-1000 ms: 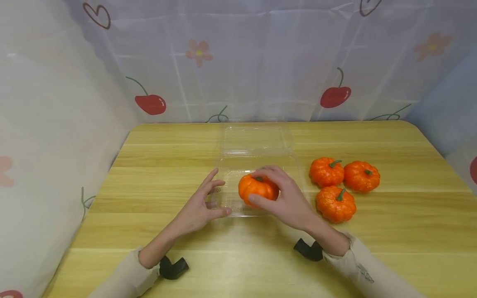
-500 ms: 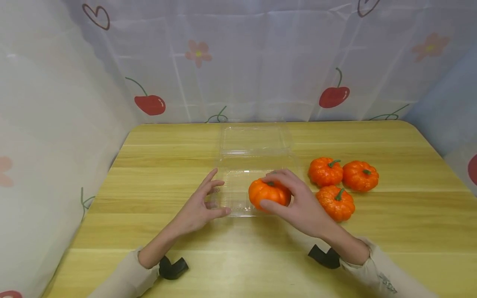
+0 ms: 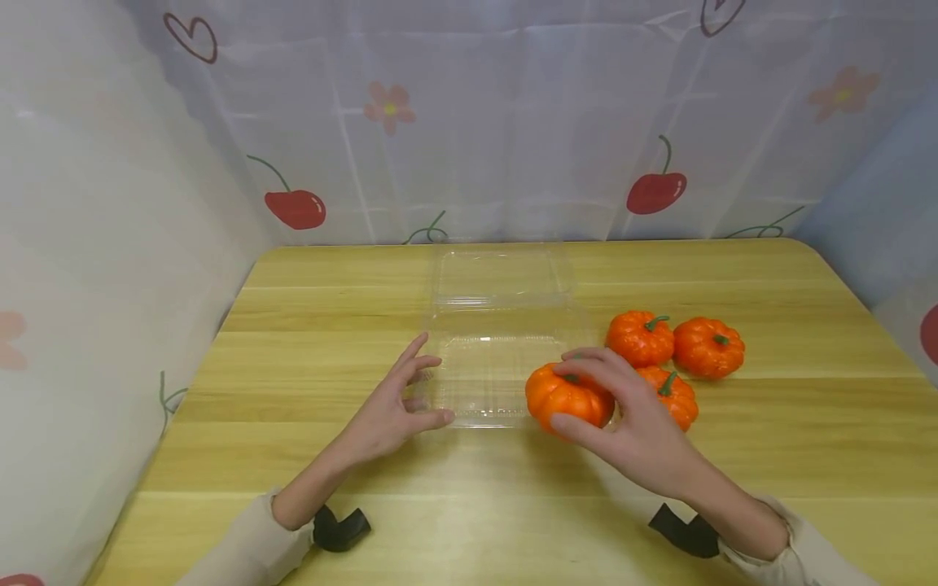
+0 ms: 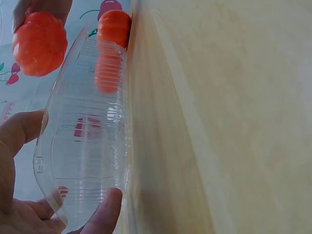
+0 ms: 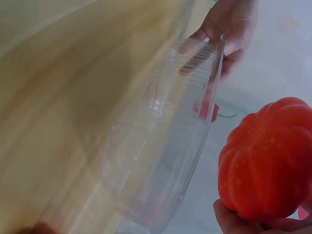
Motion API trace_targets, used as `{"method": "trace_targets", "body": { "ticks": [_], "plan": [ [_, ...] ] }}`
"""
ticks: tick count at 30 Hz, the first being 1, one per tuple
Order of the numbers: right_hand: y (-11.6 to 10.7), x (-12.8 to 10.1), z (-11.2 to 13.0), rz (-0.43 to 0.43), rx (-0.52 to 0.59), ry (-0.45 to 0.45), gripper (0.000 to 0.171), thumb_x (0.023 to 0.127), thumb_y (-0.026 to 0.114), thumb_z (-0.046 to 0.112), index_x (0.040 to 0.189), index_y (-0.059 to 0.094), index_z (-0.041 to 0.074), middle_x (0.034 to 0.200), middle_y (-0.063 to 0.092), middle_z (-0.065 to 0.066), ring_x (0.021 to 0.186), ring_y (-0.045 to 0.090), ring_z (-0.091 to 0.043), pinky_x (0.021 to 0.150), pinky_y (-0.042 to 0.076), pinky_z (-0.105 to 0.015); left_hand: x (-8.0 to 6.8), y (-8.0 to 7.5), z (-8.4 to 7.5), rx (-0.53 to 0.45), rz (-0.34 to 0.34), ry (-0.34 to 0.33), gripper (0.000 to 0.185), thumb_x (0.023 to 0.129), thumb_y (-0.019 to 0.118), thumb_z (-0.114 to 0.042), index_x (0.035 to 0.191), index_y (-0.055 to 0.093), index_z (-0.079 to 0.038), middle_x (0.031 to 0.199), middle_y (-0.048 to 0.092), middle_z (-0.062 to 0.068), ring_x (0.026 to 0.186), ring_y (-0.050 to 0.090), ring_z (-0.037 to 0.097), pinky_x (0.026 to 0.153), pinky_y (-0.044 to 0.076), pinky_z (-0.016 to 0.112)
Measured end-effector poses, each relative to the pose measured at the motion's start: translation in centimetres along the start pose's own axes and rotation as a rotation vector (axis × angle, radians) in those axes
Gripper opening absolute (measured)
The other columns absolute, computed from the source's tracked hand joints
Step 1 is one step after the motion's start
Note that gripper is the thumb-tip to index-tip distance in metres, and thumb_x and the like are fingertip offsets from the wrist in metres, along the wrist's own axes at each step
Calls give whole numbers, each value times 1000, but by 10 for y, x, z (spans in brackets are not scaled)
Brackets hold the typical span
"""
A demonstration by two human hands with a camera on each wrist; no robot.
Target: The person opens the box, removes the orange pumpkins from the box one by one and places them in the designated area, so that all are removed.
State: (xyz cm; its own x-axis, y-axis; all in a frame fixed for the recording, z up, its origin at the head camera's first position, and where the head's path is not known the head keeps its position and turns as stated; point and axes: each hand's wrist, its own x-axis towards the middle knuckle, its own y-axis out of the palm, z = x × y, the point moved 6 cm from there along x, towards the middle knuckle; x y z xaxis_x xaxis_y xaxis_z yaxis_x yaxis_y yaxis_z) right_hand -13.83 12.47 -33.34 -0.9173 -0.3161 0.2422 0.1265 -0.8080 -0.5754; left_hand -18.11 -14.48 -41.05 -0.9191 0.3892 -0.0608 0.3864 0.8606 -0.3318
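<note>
A small orange pumpkin is gripped by my right hand, thumb on the near side and fingers over the top. It is held up near the front right corner of a clear plastic clamshell container, whose lid lies folded back. At the container's left side my left hand rests with spread fingers; the left wrist view shows its thumb at the rim and a fingertip by the outer wall. No pumpkin lies inside the container.
Right of the container, three more pumpkins sit close together: one at the back left, one at the back right and one in front, partly behind my right hand. A patterned curtain hangs behind the wooden table.
My right hand has carried the pumpkin from over the container's middle rightward and toward me, to its front right corner. The left hand and the container have stayed in place.
</note>
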Motion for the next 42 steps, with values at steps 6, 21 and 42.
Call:
{"method": "trace_targets", "body": {
  "ticks": [6, 21, 42],
  "plan": [
    [-9, -8, -3, -34, 7, 6, 39, 86, 78, 17, 123, 66, 18, 131, 52, 1, 120, 46, -20, 92, 43, -17, 0, -1, -1, 1, 6, -4, 74, 83, 81, -20, 143, 43, 0, 164, 5, -8, 142, 27, 36, 102, 45, 47],
    [-38, -45, -15, -164, -68, 29, 47, 80, 81, 6, 121, 66, 22, 128, 53, 3, 114, 48, -8, 92, 37, -8, 1, 1, 0, -16, 14, -5, 76, 83, 81, -19, 145, 40, 0, 164, 3, -8, 141, 27, 34, 103, 44, 48],
    [-85, -78, -40, -302, -197, 47, 54, 72, 84, -4, 121, 67, 10, 125, 50, 7, 114, 41, -2, 90, 29, -5, 0, 0, 0, -11, 12, -5, 77, 83, 81, -19, 145, 40, 1, 165, 4, -7, 141, 27, 36, 103, 44, 49]
  ]
}}
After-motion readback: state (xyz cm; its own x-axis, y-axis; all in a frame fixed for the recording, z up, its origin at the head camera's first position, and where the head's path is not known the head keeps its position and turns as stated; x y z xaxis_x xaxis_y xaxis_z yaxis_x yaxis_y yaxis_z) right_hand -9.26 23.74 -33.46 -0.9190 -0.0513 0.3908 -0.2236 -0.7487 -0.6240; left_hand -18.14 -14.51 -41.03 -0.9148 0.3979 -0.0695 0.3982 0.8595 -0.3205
